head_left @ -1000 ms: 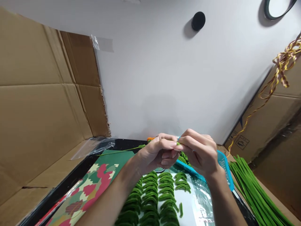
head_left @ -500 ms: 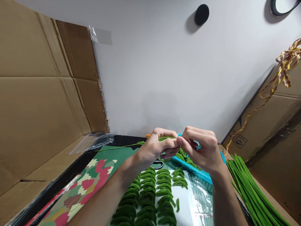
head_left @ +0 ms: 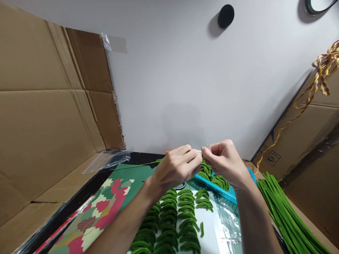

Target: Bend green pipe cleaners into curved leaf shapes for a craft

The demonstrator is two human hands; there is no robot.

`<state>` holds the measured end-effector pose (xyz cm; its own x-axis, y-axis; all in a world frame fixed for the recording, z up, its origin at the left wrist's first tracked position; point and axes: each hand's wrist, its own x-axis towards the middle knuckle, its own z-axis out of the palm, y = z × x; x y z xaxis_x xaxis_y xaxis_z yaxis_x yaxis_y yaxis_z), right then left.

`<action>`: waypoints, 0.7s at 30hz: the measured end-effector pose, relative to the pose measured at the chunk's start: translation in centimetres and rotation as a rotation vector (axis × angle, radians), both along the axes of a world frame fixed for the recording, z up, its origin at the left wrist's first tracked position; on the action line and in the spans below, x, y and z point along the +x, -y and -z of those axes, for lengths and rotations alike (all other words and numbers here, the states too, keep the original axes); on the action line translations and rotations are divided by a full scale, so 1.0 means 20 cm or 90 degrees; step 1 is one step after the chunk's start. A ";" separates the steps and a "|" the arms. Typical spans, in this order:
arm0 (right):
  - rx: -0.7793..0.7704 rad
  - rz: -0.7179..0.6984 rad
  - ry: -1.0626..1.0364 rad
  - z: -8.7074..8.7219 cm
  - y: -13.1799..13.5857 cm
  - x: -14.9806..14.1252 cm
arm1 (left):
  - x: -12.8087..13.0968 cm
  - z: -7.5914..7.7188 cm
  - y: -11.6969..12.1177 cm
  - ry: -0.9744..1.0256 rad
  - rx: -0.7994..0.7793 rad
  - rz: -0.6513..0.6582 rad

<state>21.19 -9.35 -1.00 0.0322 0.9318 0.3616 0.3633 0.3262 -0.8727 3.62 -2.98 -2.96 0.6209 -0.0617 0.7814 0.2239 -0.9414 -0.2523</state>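
My left hand point(head_left: 182, 164) is closed, its back toward me, above the far end of the work surface. Its fingers hide what they hold; half a second earlier a green pipe cleaner piece showed in them. Close beside it, my right hand point(head_left: 224, 160) pinches thumb and finger together near the left fingertips, gripping something too small to make out. Below lie rows of curved green pipe cleaner pieces point(head_left: 186, 211) on a white sheet point(head_left: 208, 243). One short loose piece point(head_left: 202, 229) lies right of the rows.
A blue basket point(head_left: 229, 195) with more green pieces stands behind the sheet. Partly hidden scissors point(head_left: 182, 186) lie under my left hand. Long green pipe cleaners point(head_left: 286, 215) lie at right. Patterned paper point(head_left: 92, 218) is at left; cardboard point(head_left: 47, 141) and a wall point(head_left: 169, 77) enclose the space.
My left hand has turned over, its back now up, covering the green piece that showed before. My right hand has tilted, its fingers curling tighter. The view has shifted slightly.
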 end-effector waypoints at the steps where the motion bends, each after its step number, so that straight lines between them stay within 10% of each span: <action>1: -0.010 -0.007 -0.013 0.00 0.00 0.00 | 0.00 0.00 0.00 0.012 -0.035 0.012; 10: 0.194 -0.085 0.080 -0.06 0.09 0.08 | -0.06 -0.11 0.09 0.120 -0.663 0.179; 17: 0.341 -0.039 0.241 -0.05 0.09 0.04 | -0.05 -0.09 0.05 0.067 -0.857 0.336; 21: 0.292 0.007 0.185 -0.03 0.08 -0.01 | -0.03 -0.09 0.06 0.101 -0.738 0.254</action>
